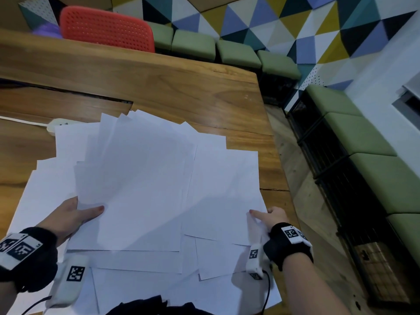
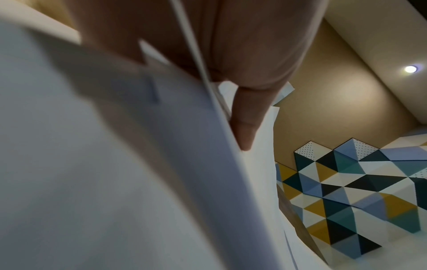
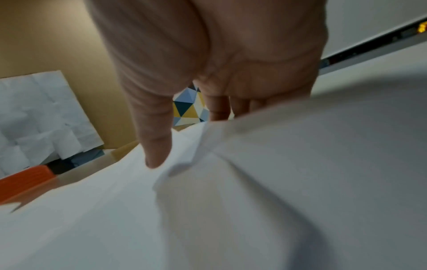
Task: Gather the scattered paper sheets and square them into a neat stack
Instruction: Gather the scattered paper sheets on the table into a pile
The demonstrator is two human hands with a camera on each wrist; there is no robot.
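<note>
Several white paper sheets (image 1: 145,178) lie fanned and overlapping on the wooden table (image 1: 181,87). My left hand (image 1: 86,212) pinches the near left edge of a raised bundle, thumb on top and fingers hidden beneath. In the left wrist view the thumb (image 2: 245,127) presses on the paper sheets (image 2: 115,164). At the pile's near right corner, my right hand (image 1: 261,214) pinches a sheet by its edge. The right wrist view shows that thumb (image 3: 157,146) on top of the paper sheets (image 3: 277,182), with the fingers (image 3: 217,109) going behind the lifted edge.
A white power strip (image 1: 56,125) pokes out from under the sheets at the far left, beside a dark slot (image 1: 68,92) in the tabletop. The table's right edge (image 1: 275,155) runs close to the pile. A red chair (image 1: 106,28) and green benches (image 1: 238,53) stand beyond.
</note>
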